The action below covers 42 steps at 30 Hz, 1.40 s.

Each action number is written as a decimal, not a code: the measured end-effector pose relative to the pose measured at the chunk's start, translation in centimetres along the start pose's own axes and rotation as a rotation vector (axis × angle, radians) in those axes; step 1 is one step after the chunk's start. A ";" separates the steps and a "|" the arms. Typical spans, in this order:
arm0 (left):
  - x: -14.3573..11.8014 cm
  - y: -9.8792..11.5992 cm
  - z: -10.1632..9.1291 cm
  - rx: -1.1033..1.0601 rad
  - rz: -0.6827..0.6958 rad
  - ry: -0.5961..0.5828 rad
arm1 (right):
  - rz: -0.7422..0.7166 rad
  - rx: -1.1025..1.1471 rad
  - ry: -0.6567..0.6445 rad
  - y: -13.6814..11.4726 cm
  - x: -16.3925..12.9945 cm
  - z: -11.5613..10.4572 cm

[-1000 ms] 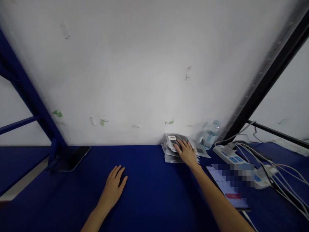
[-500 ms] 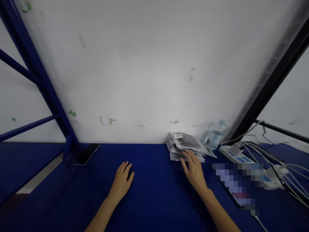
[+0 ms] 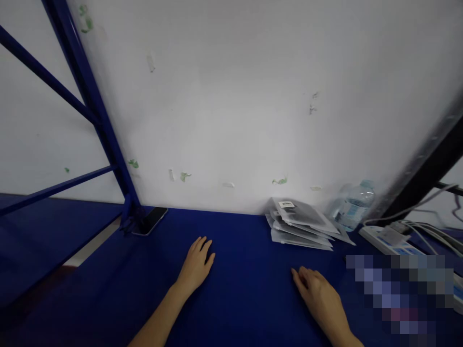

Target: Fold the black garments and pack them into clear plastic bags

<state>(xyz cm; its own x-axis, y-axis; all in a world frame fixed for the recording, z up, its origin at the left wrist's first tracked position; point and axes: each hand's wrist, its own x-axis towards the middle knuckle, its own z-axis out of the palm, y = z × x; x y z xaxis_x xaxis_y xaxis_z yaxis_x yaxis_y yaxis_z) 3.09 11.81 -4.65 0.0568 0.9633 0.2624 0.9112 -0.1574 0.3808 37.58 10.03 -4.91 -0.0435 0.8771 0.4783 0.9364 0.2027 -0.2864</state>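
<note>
Nearest the camera, both hands lay flat on the dark blue cloth-covered bench (image 3: 246,299). The right hand (image 3: 320,296) had come back from the stack of clear plastic sleeves with dark contents (image 3: 300,222), where a second before its fingers had been pressing on the top packet; now it rested palm down, fingers loosely spread, its grip slack and holding nothing. So the pile was let go, not lifted. The left hand (image 3: 197,264) had stayed where it was throughout, flat on the cloth, fingers together, its grip empty too.

A little farther out, the stack sat against the foot of the white wall (image 3: 231,106), fanned slightly, well apart from both hands and ahead of the right one. Just beside it to the right stood a clear plastic water bottle with a blue label (image 3: 356,208), blurred by the head's swing. Beyond that lay a white power strip with grey cables (image 3: 388,237). Off to the left, a black smartphone (image 3: 151,220) lay by the foot of the blue metal rack post (image 3: 97,111). The view had swung leftward as the hand withdrew.
</note>
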 end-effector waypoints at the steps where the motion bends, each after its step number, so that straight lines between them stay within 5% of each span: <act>1: 0.0 0.0 0.0 0.001 0.002 0.000 | 0.013 -0.015 -0.015 -0.1 0.0 0.0; 42: 0.4 -0.9 0.4 0.074 0.055 -0.034 | 0.041 -0.121 -0.052 -0.1 -0.4 0.0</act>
<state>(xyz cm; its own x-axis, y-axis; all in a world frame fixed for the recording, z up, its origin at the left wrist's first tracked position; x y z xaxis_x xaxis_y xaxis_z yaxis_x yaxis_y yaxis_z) 2.43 12.37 -5.23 0.1202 0.9605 0.2509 0.9338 -0.1952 0.2999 37.54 9.71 -5.09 -0.0194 0.9056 0.4237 0.9729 0.1148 -0.2008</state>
